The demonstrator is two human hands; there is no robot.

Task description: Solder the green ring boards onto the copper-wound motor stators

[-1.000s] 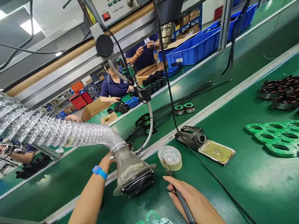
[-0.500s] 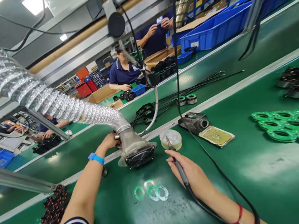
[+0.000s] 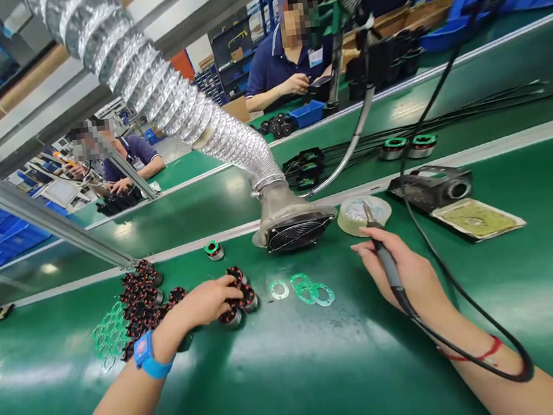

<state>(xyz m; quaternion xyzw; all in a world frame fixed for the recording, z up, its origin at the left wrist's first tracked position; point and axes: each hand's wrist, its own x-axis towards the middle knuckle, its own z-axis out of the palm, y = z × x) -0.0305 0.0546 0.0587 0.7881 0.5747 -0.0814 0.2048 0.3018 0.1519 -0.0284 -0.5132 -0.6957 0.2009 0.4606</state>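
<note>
— Green matting covers the long worktop [image 3: 296,378], with other people seated at the far side. What are the hands doing?

— Left hand [image 3: 206,302] lies curled over a few small wound coils [image 3: 239,297], fingertips touching them, at the edge of a bigger heap of coils [image 3: 139,296]. Right hand [image 3: 404,273] is closed around a soldering iron [image 3: 387,261], held like a pen, tip up near a tape roll [image 3: 363,214].

— How would a coil handle?

— Probably light but dense and rigid; the fine wire looks easy to scratch, so pinch it by the outer rim. The iron's cord [image 3: 466,292] may drag stiffly.

— Around them?

— Thin green rings [image 3: 311,291] lie flat between both hands; they look flimsy. Behind stands a fume hood [image 3: 295,222] on a foil hose [image 3: 168,93], and an iron stand [image 3: 428,187] to the right.
</note>
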